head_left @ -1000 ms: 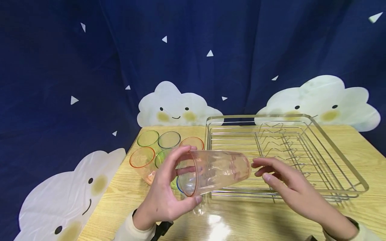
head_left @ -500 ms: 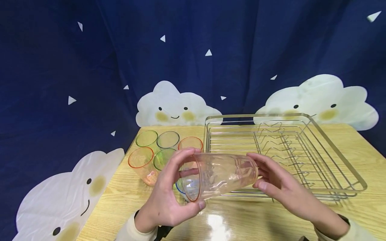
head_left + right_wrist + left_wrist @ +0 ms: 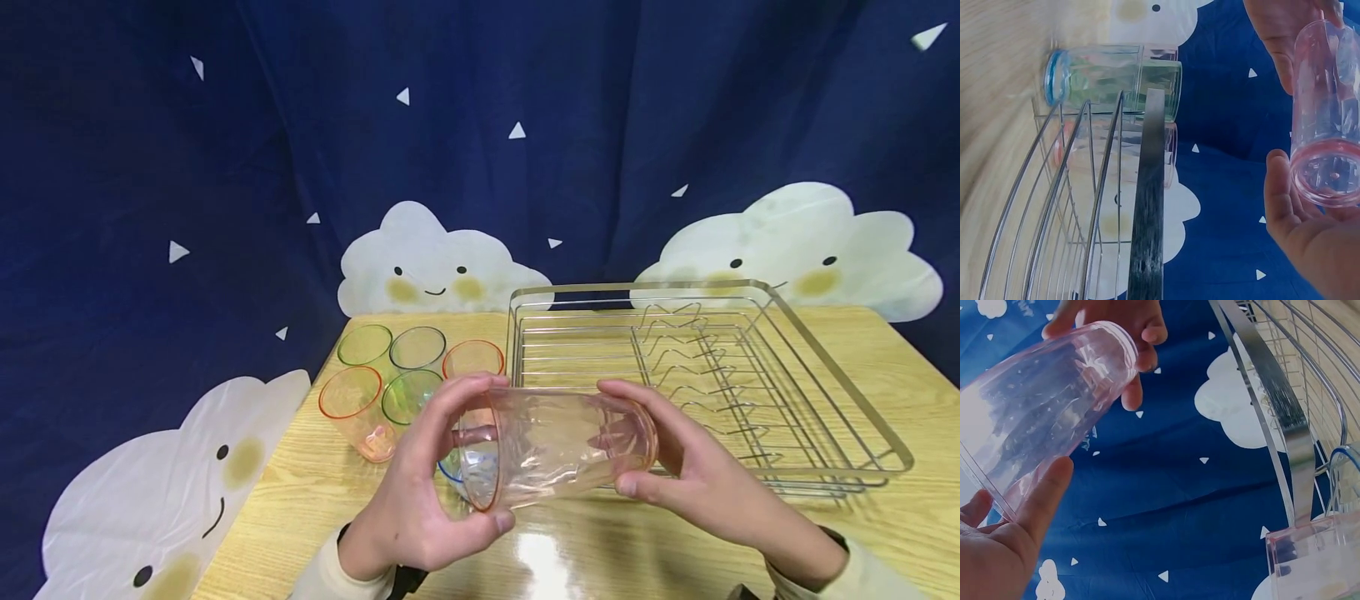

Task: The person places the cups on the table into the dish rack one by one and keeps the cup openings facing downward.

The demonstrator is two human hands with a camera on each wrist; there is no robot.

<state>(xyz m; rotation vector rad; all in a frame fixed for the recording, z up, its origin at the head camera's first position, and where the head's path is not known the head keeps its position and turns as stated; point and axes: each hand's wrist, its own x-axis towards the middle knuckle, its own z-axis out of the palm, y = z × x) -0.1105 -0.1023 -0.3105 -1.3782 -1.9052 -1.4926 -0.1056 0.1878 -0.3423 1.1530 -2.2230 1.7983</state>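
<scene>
A clear pink-orange tumbler (image 3: 558, 442) is held on its side above the table's front part, rim to the left and base to the right. My left hand (image 3: 420, 492) grips it at the rim end, thumb below and fingers above. At the base end, my right hand (image 3: 697, 467) holds it between thumb and fingers. The left wrist view shows the tumbler (image 3: 1054, 400) tilted between both hands. Its round base (image 3: 1329, 172) faces the camera in the right wrist view, close to my right palm.
Several coloured tumblers stand upright at the left, among them an orange-rimmed one (image 3: 352, 412) and a green-rimmed one (image 3: 408, 400). A blue-rimmed one (image 3: 452, 471) is partly hidden behind my left hand. A metal wire dish rack (image 3: 825, 367) takes up the table's right side.
My right hand has come in from the right and taken hold of the tumbler's base. The tumbler has shifted slightly right and down, still in my left hand.
</scene>
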